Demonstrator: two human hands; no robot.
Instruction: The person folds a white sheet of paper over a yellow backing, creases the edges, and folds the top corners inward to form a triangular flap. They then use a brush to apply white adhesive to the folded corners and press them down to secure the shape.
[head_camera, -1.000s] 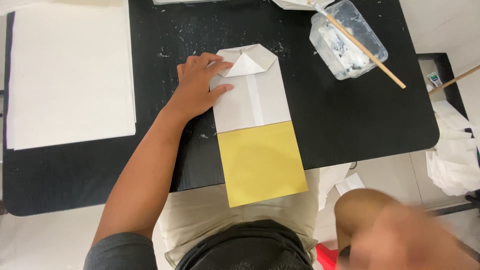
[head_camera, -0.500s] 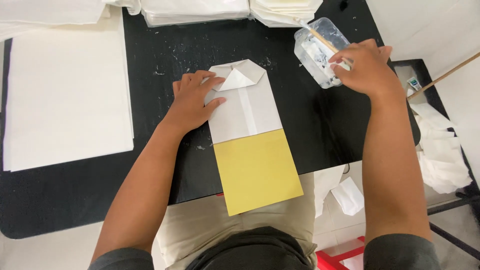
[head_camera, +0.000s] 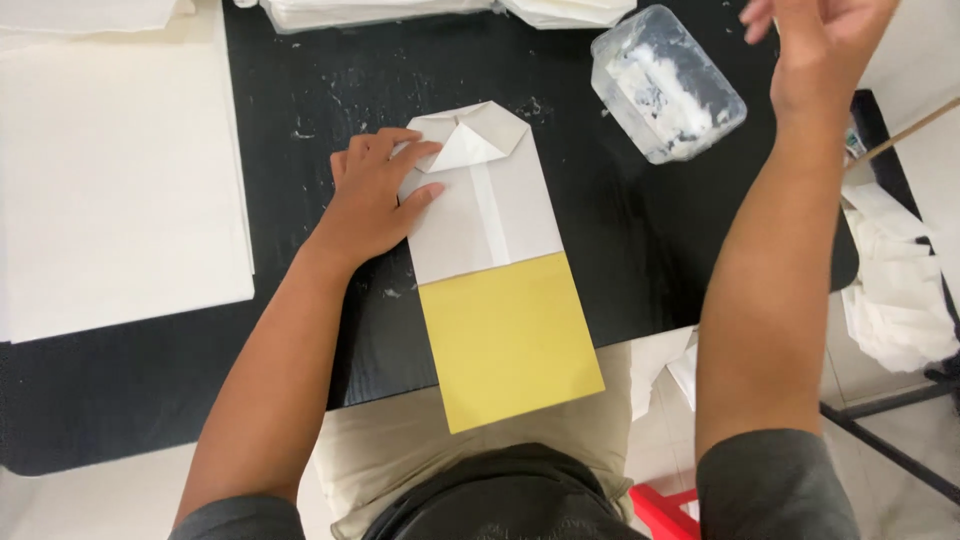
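From the head camera, looking straight down, the left hand (head_camera: 375, 195) lay flat on the black table (head_camera: 300, 330), fingers spread and pressed onto the upper left corner of the folded paper bag (head_camera: 490, 265), which seemed meant to pin it so the folds would not spring open. The bag lay lengthways in the middle of the table, its white folded end with the triangular flap pointing away from the person and its yellow lower half hanging over the near table edge above the lap. The right hand (head_camera: 820, 50) was raised above the far right corner, partly cut off by the frame; its fingers looked loosely curled, but I could not tell whether it held anything. Just left of it sat a clear plastic tub (head_camera: 668, 85) smeared with white paste, near the hand and apart from the bag. A stack of white sheets (head_camera: 120, 170) lay well to the left, and more folded white paper (head_camera: 420, 10) lined the far edge.
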